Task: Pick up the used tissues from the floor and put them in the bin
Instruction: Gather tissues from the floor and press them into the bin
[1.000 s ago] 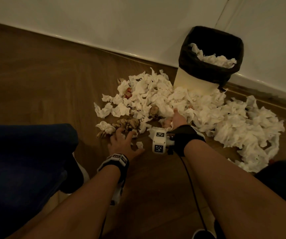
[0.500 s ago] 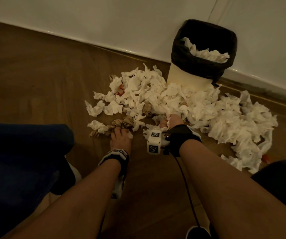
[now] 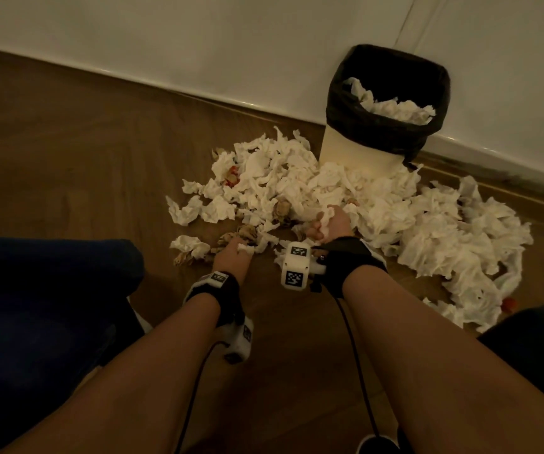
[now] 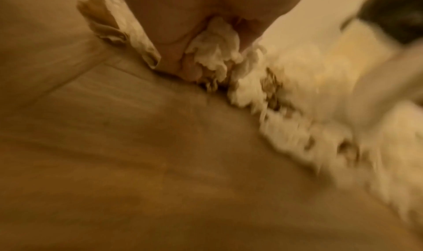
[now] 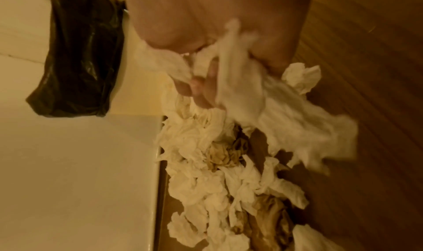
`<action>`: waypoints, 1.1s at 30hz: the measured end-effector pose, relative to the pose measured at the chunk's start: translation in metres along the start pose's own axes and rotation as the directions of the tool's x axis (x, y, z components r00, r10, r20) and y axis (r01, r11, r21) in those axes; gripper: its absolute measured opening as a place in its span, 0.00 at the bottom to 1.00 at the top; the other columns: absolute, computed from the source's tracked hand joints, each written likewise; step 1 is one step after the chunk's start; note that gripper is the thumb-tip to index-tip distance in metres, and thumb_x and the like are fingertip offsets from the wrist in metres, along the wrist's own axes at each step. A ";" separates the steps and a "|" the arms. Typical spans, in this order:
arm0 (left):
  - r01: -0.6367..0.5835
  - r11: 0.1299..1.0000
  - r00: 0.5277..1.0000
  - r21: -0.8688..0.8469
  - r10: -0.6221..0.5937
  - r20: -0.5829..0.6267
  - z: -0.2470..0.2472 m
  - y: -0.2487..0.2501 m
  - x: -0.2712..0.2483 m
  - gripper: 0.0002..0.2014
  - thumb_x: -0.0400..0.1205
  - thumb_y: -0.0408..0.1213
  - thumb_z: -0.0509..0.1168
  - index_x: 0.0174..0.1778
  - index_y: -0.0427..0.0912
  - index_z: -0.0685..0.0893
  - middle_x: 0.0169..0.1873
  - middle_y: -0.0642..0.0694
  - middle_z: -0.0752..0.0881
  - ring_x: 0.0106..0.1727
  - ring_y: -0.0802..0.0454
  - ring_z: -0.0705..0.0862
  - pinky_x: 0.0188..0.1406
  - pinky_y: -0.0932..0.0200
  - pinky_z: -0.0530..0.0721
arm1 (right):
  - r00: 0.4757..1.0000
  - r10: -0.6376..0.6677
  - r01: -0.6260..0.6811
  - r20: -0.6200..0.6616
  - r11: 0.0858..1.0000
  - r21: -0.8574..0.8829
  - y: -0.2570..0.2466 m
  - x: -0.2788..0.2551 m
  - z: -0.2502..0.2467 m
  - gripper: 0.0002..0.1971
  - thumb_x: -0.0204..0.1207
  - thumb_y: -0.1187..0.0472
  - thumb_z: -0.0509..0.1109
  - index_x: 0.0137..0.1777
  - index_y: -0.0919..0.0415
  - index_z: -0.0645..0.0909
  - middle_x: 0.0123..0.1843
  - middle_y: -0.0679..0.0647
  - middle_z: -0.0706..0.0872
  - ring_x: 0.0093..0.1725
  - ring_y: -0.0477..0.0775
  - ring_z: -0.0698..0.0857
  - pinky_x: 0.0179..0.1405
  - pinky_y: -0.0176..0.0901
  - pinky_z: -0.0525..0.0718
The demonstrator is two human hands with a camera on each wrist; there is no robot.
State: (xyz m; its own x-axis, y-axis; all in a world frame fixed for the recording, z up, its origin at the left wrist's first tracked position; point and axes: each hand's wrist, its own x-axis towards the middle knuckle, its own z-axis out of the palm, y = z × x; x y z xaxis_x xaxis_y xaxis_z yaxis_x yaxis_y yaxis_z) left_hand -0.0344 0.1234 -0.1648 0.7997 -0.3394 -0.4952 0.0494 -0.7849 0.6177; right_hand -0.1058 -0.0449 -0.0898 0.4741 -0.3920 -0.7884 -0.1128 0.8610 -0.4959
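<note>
Head view: my left hand (image 3: 231, 258) has its grip clamped on a white tissue (image 3: 242, 248). My right hand (image 3: 331, 224) clutches a tissue wad (image 5: 238, 85) beside the bin (image 3: 355, 152).

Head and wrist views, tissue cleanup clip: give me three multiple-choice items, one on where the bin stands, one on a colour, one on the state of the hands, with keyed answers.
1. Where does the bin stand?
A. Against the wall, behind the tissue pile
B. Between the person's knees
C. On its side in the open floor

2. What colour is the bin liner?
A. White
B. Black
C. Blue

3. What are the hands doing?
A. Both lie flat and empty on the floor
B. Only the right hand holds tissue
C. Each hand grips white tissue

Answers:
1 A: the head view shows it upright at the skirting, the tissue pile reaching its base.
2 B: dark plastic folds over the pale bin's rim.
3 C: the left hand and right hand each have fingers curled round crumpled tissue, as both wrist views confirm.
</note>
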 end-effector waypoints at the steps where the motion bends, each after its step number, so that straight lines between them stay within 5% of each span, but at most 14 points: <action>1: 0.023 0.999 1.000 -0.027 -0.023 0.006 -0.004 0.003 0.003 0.18 0.85 0.33 0.50 0.69 0.39 0.73 0.69 0.34 0.75 0.64 0.36 0.75 0.57 0.50 0.74 | 0.999 -0.007 0.005 0.037 0.998 0.061 -0.001 -0.001 0.000 0.19 0.83 0.53 0.51 0.31 0.59 0.64 0.21 0.54 0.67 0.17 0.50 0.60 0.19 0.28 0.61; 6: 0.102 0.993 0.995 -0.058 -0.101 0.017 -0.023 0.021 0.006 0.19 0.87 0.31 0.52 0.74 0.29 0.69 0.74 0.33 0.71 0.74 0.38 0.70 0.72 0.54 0.65 | 0.982 -0.090 0.057 0.165 0.978 0.199 -0.009 -0.016 0.007 0.07 0.71 0.64 0.50 0.32 0.58 0.61 0.30 0.54 0.65 0.29 0.52 0.60 0.31 0.41 0.60; 10: -0.001 1.000 0.999 -0.009 0.001 0.047 -0.038 0.036 0.000 0.16 0.86 0.30 0.53 0.69 0.30 0.74 0.70 0.34 0.75 0.70 0.41 0.74 0.65 0.59 0.67 | 0.962 -0.168 0.100 0.216 0.951 0.291 -0.014 -0.025 0.010 0.03 0.64 0.64 0.52 0.37 0.58 0.65 0.31 0.53 0.69 0.30 0.52 0.61 0.32 0.41 0.62; 14: 0.066 0.962 0.990 -0.265 -0.031 0.134 -0.047 0.052 -0.009 0.30 0.81 0.53 0.61 0.71 0.34 0.74 0.69 0.35 0.77 0.69 0.36 0.75 0.69 0.47 0.73 | 0.961 -0.179 0.094 0.209 0.928 0.361 -0.025 -0.039 0.013 0.06 0.66 0.67 0.50 0.37 0.59 0.66 0.31 0.51 0.70 0.29 0.52 0.61 0.32 0.41 0.62; 15: 0.034 0.979 0.995 -0.203 -0.014 0.099 -0.050 0.056 -0.011 0.32 0.79 0.58 0.61 0.69 0.34 0.76 0.66 0.35 0.79 0.66 0.36 0.77 0.66 0.47 0.75 | 0.961 -0.180 0.099 0.209 0.932 0.350 -0.029 -0.045 0.014 0.06 0.64 0.69 0.50 0.35 0.59 0.66 0.32 0.50 0.70 0.30 0.52 0.61 0.32 0.41 0.63; 17: -0.033 0.991 0.999 -0.132 0.034 0.008 -0.057 0.064 -0.017 0.31 0.80 0.57 0.61 0.66 0.33 0.79 0.63 0.33 0.81 0.63 0.36 0.79 0.57 0.52 0.75 | 0.963 -0.168 0.098 0.213 0.947 0.305 -0.037 -0.059 0.018 0.08 0.57 0.71 0.49 0.31 0.58 0.65 0.30 0.50 0.72 0.29 0.53 0.62 0.31 0.42 0.65; 19: -0.047 0.973 0.998 -0.226 0.037 -0.046 -0.063 0.074 -0.024 0.25 0.82 0.48 0.63 0.67 0.32 0.78 0.64 0.34 0.80 0.64 0.37 0.79 0.58 0.52 0.77 | 0.963 -0.138 0.063 0.231 0.950 0.306 -0.045 -0.070 0.021 0.11 0.64 0.73 0.48 0.30 0.58 0.67 0.27 0.49 0.76 0.28 0.54 0.66 0.31 0.44 0.70; 20: -0.061 0.957 0.997 -0.285 0.044 -0.064 -0.065 0.080 -0.026 0.22 0.82 0.43 0.64 0.65 0.30 0.79 0.61 0.33 0.82 0.59 0.36 0.81 0.54 0.52 0.80 | 0.958 -0.137 0.050 0.251 0.944 0.326 -0.049 -0.076 0.021 0.15 0.71 0.73 0.47 0.31 0.59 0.70 0.28 0.51 0.78 0.29 0.55 0.69 0.34 0.47 0.73; 23: -0.035 0.844 0.999 -0.534 0.012 -0.046 -0.075 0.107 -0.043 0.11 0.83 0.33 0.61 0.60 0.33 0.78 0.47 0.37 0.82 0.38 0.49 0.81 0.22 0.65 0.80 | 0.926 -0.245 0.176 0.288 0.954 0.244 -0.064 -0.094 0.026 0.19 0.84 0.70 0.45 0.41 0.59 0.76 0.39 0.56 0.81 0.37 0.53 0.77 0.62 0.53 0.74; 25: 0.029 0.652 0.998 -0.757 0.017 0.054 -0.081 0.127 -0.054 0.07 0.86 0.30 0.56 0.55 0.36 0.78 0.55 0.36 0.81 0.50 0.44 0.83 0.27 0.60 0.82 | 0.898 -0.332 0.314 0.288 0.943 0.106 -0.076 -0.109 0.032 0.14 0.87 0.68 0.48 0.46 0.54 0.73 0.45 0.51 0.75 0.42 0.47 0.76 0.73 0.46 0.69; 27: 0.123 0.448 0.982 -0.886 0.075 0.174 -0.088 0.146 -0.065 0.12 0.88 0.31 0.49 0.41 0.40 0.75 0.58 0.37 0.80 0.57 0.38 0.82 0.37 0.45 0.84 | 0.875 -0.360 0.348 0.323 0.932 0.099 -0.091 -0.120 0.035 0.14 0.87 0.67 0.48 0.52 0.53 0.73 0.49 0.53 0.76 0.52 0.53 0.79 0.69 0.45 0.73; 29: 0.091 0.455 0.984 -0.886 0.093 0.149 -0.092 0.163 -0.069 0.16 0.88 0.32 0.48 0.36 0.43 0.72 0.49 0.39 0.83 0.46 0.41 0.86 0.29 0.48 0.85 | 0.886 -0.343 0.319 0.311 0.939 0.128 -0.106 -0.130 0.036 0.15 0.88 0.65 0.48 0.66 0.55 0.73 0.53 0.59 0.78 0.58 0.60 0.80 0.57 0.41 0.81; 31: 0.015 0.533 0.994 -0.846 0.081 0.069 -0.095 0.180 -0.079 0.17 0.86 0.29 0.48 0.32 0.45 0.71 0.34 0.42 0.81 0.22 0.52 0.79 0.13 0.67 0.74 | 0.888 -0.318 0.293 0.331 0.948 0.125 -0.117 -0.142 0.036 0.12 0.88 0.59 0.50 0.60 0.59 0.74 0.41 0.59 0.78 0.38 0.54 0.80 0.31 0.39 0.85; 33: -0.027 0.568 0.993 -0.823 0.109 0.042 -0.098 0.195 -0.087 0.19 0.84 0.27 0.46 0.29 0.46 0.69 0.27 0.45 0.72 0.12 0.57 0.65 0.13 0.76 0.62 | 0.888 -0.273 0.223 0.371 0.959 0.172 -0.126 -0.153 0.034 0.17 0.87 0.53 0.50 0.41 0.59 0.72 0.26 0.55 0.73 0.21 0.49 0.74 0.14 0.32 0.77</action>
State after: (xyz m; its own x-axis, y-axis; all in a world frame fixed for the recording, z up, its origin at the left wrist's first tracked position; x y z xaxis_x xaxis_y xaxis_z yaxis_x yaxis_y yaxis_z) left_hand -0.0356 0.0501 0.0582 0.7746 -0.4440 -0.4503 0.4984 -0.0098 0.8669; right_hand -0.1345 -0.0829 0.1054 0.7754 -0.4630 -0.4294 0.1479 0.7942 -0.5894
